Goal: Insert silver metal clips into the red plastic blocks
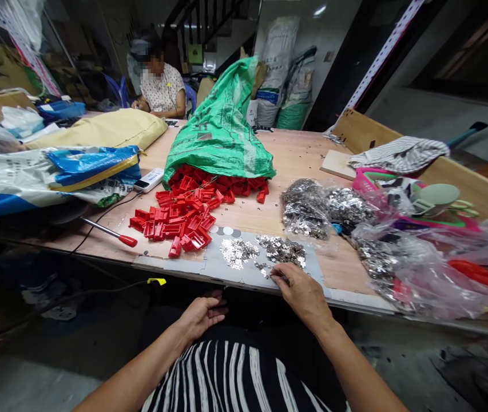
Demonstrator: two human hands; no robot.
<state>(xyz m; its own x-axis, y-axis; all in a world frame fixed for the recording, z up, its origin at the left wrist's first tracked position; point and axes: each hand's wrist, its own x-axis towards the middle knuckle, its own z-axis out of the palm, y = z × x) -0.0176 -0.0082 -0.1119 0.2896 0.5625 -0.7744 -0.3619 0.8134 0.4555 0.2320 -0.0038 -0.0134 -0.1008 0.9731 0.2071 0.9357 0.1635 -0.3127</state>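
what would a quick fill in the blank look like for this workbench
The right hand pinches small metal pieces at the near edge of a ____ mat.
Red plastic parts spill out of the mouth of a ____ woven sack.
Across the table, a co-worker sits on a ____ plastic chair.

Missing words: grey, green, blue.

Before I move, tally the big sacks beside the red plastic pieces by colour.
Green sack: 1
Yellow sack: 1
Blue-and-white sack: 1
Total: 3
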